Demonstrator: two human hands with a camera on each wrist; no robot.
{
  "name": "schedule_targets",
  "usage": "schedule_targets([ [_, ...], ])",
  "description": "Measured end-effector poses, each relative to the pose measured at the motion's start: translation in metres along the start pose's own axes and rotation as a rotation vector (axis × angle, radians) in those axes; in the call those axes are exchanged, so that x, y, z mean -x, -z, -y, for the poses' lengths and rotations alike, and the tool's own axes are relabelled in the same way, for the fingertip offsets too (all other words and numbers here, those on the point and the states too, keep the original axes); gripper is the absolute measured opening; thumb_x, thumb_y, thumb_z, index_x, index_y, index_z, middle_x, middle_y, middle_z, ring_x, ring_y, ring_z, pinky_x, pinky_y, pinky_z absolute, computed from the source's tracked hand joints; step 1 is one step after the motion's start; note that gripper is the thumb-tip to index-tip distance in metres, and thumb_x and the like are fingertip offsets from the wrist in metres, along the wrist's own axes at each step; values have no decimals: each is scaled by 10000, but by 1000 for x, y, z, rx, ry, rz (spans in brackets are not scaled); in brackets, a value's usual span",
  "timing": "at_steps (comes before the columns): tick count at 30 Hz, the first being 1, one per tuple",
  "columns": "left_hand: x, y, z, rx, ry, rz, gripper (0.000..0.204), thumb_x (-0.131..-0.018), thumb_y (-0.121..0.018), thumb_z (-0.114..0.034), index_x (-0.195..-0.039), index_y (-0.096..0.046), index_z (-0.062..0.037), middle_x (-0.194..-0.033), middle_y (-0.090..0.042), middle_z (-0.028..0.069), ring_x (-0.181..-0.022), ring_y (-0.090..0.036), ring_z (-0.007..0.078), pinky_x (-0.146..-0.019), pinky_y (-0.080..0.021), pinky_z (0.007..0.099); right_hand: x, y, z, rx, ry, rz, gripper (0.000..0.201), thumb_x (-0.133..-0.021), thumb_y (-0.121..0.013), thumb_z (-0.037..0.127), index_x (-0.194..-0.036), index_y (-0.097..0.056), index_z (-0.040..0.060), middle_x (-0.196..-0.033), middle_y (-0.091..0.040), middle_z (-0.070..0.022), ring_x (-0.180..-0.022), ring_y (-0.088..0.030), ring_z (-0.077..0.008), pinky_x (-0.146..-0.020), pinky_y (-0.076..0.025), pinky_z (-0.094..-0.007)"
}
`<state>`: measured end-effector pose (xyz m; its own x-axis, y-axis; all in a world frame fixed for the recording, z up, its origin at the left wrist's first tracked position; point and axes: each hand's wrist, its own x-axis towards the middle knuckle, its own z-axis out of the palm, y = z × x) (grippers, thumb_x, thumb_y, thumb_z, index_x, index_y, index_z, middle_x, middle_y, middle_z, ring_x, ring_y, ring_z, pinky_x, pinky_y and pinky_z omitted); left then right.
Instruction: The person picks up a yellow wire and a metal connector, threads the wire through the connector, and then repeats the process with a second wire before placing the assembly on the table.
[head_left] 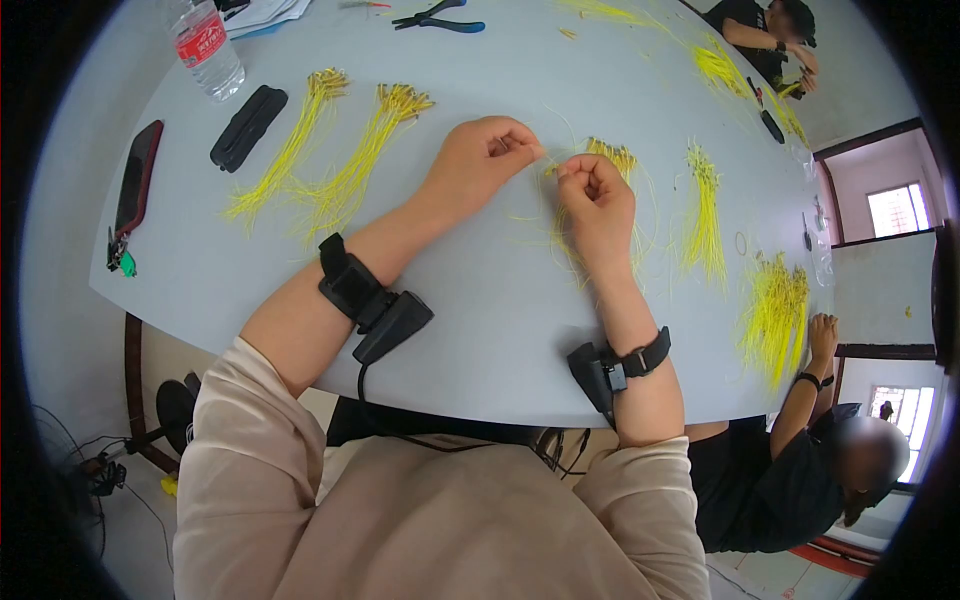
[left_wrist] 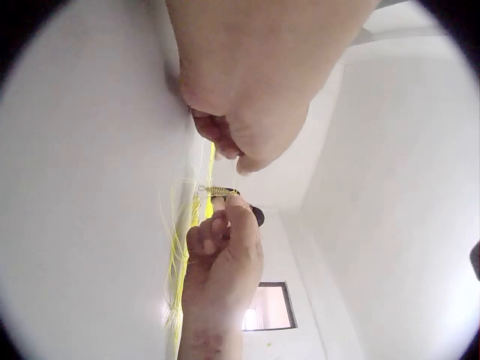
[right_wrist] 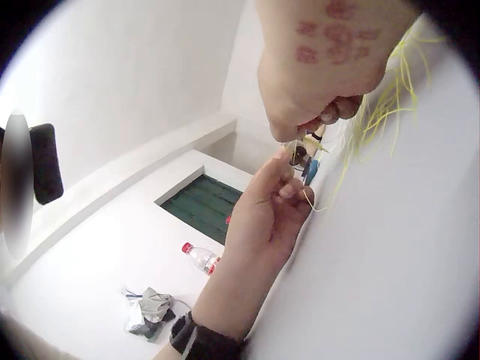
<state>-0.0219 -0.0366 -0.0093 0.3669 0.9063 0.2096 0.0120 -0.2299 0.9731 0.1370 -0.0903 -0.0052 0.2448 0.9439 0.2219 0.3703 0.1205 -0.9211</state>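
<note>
My left hand [head_left: 485, 155] pinches between thumb and fingertip, just above the table, with a fine thread [left_wrist: 235, 178] running toward the other hand in the left wrist view. Close beside it, my right hand [head_left: 600, 205] pinches a small brass-coloured coil spring [left_wrist: 217, 192] that has a loop at its end. Yellow line trails below the right hand. Behind that hand lies a bundle of yellow lines with brass ends [head_left: 612, 152], partly hidden by it. Fingertips of both hands almost meet in the head view.
Two more yellow bundles [head_left: 375, 145] lie to the left, others [head_left: 704, 215] to the right. A black case [head_left: 249, 128], a phone [head_left: 138, 178], a water bottle [head_left: 208, 55] and blue-handled pliers [head_left: 440, 18] are on the table. Two people sit at its right side.
</note>
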Motion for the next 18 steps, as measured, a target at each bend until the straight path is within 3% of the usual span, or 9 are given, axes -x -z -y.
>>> schedule_targets([
  [2,-1,2,-7,126,77,-31,157,-844,-589,-166,-906,-620,-25,-693,-513,-32,-590,-420,36,-548,-352,189,-1,1,2,-79,-78,44,83,-809,-600,94,-855,-592,26,-600,-478,44,-530,-393,-24,-494,-339,-189],
  [5,-7,9,-1,601,197,-60,197,-859,-568,-179,-981,-590,-26,-725,-493,-37,-562,-384,35,-545,-332,190,-2,5,8,-411,-211,186,120,-874,-541,123,-947,-577,35,-677,-550,6,-573,-460,-40,-536,-377,-187],
  [11,-12,18,7,1162,282,-63,188,-870,-558,-147,-1022,-546,-37,-786,-525,-16,-547,-389,45,-577,-346,208,-5,10,3,-806,-260,440,152,-896,-471,111,-1000,-539,25,-882,-637,-125,-715,-565,-126,-670,-451,-233],
  [18,-15,24,7,1299,267,-130,140,-867,-562,-128,-985,-545,-55,-904,-591,1,-550,-395,43,-589,-346,216,-6,16,-2,-1220,-304,481,177,-840,-431,21,-984,-533,19,-989,-613,-188,-846,-596,-221,-769,-483,-287],
])
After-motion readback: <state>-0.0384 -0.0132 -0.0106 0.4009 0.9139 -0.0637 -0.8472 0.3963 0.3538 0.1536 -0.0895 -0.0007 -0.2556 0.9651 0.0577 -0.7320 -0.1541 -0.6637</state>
